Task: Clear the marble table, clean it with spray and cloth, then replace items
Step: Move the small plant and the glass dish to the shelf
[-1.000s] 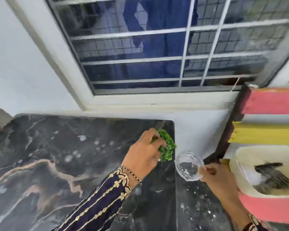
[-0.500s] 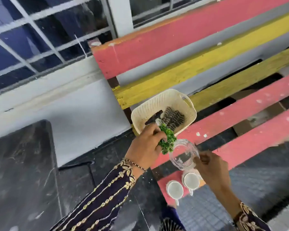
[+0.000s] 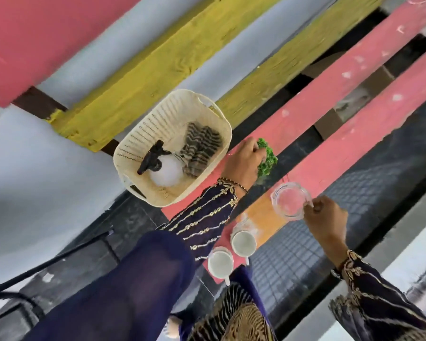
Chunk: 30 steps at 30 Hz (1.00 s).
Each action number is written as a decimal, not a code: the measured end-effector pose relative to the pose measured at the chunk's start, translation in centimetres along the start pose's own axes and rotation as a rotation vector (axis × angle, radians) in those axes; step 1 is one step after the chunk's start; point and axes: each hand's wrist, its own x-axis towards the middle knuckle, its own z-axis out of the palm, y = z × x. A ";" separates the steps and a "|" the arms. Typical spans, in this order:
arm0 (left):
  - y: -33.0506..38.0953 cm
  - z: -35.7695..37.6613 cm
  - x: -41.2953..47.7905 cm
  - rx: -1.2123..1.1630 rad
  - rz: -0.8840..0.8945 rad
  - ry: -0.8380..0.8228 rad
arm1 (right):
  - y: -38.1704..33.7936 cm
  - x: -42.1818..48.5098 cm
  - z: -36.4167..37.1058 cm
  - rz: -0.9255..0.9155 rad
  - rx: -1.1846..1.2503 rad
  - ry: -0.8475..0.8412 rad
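Note:
My left hand [image 3: 244,161] grips a small green plant [image 3: 268,160] low over a pink slat of the bench [image 3: 335,77]. My right hand [image 3: 326,217] pinches the rim of a clear glass dish [image 3: 289,204] above the bench's front edge. A cream plastic basket [image 3: 143,143] stands on the bench to the left; inside lie a white spray bottle [image 3: 164,172] with a black trigger and a striped grey cloth [image 3: 201,150]. The marble table is out of view.
Two white cups [image 3: 242,243] [image 3: 220,264] stand on the near end of the pink slat, below my left forearm. The bench back has pink and yellow slats [image 3: 143,77] with gaps between them. Dark tiled floor [image 3: 354,217] lies below the bench.
My view swung right, from the marble table to the bench. Both hands carried the green plant and the glass dish across, and the plant is now lower, close to the pink slat.

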 end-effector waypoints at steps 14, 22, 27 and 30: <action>-1.9 2.4 5.0 -0.003 -0.015 -0.046 | 1.3 5.2 1.7 0.054 -0.013 -0.013; -2.2 2.3 4.9 -0.007 -0.038 -0.044 | 0.4 4.6 1.2 0.091 -0.028 -0.050; -2.2 1.9 3.9 0.015 -0.040 -0.029 | -1.4 3.4 0.6 -0.004 -0.218 -0.043; -2.1 1.5 2.8 0.009 -0.042 -0.011 | -2.9 2.8 0.2 -0.078 -0.225 -0.038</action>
